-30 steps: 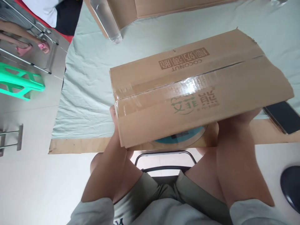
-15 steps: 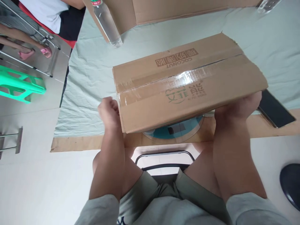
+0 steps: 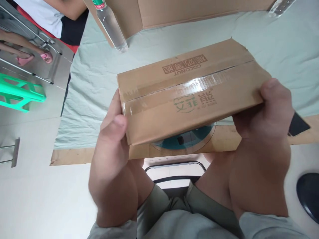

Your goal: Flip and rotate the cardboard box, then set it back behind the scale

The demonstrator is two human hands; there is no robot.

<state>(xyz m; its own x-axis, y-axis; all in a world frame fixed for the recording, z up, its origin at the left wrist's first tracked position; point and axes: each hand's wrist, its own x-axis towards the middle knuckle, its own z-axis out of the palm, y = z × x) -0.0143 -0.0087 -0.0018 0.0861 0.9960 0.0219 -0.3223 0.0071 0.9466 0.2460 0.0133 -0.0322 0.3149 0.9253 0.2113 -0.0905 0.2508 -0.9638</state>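
A taped cardboard box (image 3: 154,116) with brown and green print on its top sits tilted between my hands. My left hand (image 3: 112,132) presses against its left end, thumb near the front corner and fingers partly hidden along the side. Around the right front corner my right hand (image 3: 269,106) is closed, its thumb on top and the other fingers underneath. Below the box a round blue thing with a small dark window (image 3: 180,139) shows in part; the box covers the rest of it.
A clear bottle (image 3: 112,30) stands at the back left, by an upright cardboard panel (image 3: 199,11). Another clear bottle (image 3: 280,8) is at the back right. A dark phone (image 3: 299,125) lies partly behind my right hand. A seated person (image 3: 67,8) and a green stool (image 3: 20,91) are at left.
My left hand has gone from a loose fist beside the box to its left end. My right hand's thumb has come up over the right front corner.
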